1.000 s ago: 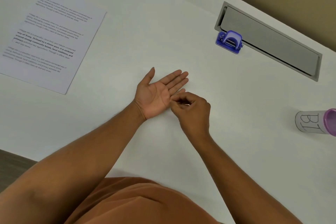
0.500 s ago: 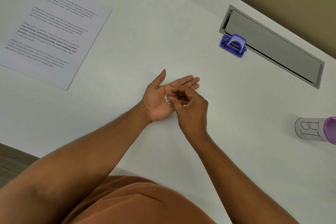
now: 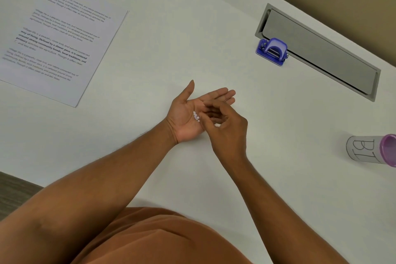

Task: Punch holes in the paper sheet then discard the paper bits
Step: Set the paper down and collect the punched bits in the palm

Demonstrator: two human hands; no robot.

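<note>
Count on your bench [image 3: 171, 34]: one printed sheet [image 3: 62, 43], one blue punch [image 3: 272, 51], one container [image 3: 370, 149], one grey hatch [image 3: 317, 51], and a small cluster of white paper bits [image 3: 196, 116], too small to count exactly.

The sheet lies flat at the far left, well apart from your hands. The punch sits upright at the near-left corner of the hatch, touching or just beside its frame; which, cannot be told. The container lies on its side at the right edge, its purple rim toward the right and "BT" marked on its wall.

Your left hand [image 3: 188, 113] rests palm up near the bench's middle, fingers straight and together, thumb raised away from them; its grip is wide, and the bits lie loose in the palm near its centre. Your right hand [image 3: 225, 126] hovers over the left palm, back of the hand up, fingers curled inward with the tips just beside the bits. Whether that grip pinches a bit cannot be told; the fingertips are hidden from above.
</note>
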